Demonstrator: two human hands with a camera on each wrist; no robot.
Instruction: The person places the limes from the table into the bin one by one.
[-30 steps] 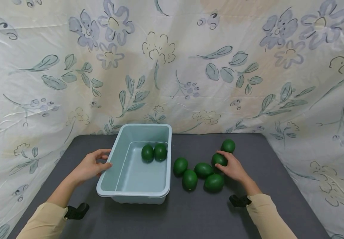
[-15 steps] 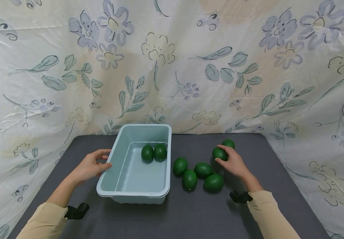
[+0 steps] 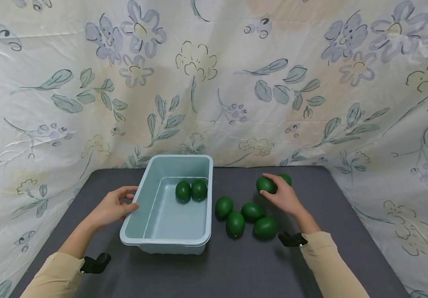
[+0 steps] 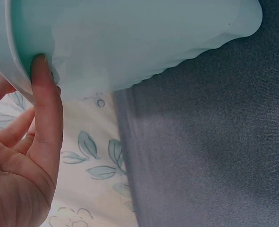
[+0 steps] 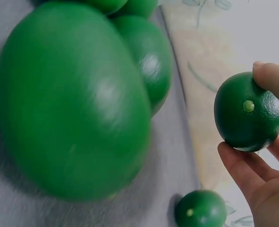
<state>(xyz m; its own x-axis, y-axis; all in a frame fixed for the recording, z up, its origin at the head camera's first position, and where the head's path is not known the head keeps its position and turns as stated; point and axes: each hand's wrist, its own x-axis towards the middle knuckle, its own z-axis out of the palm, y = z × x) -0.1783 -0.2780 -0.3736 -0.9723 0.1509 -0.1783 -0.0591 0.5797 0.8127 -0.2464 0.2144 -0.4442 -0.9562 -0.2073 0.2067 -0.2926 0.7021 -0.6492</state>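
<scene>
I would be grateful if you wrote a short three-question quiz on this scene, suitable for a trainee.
1. How many fruits lie inside the tub?
2. True or false: the right hand holds a fruit outside the tub.
3. Which of these does the left hand touch? A: a fruit. B: the tub. C: the right sleeve.

Key: 1. Two. 2. True. 3. B.
</scene>
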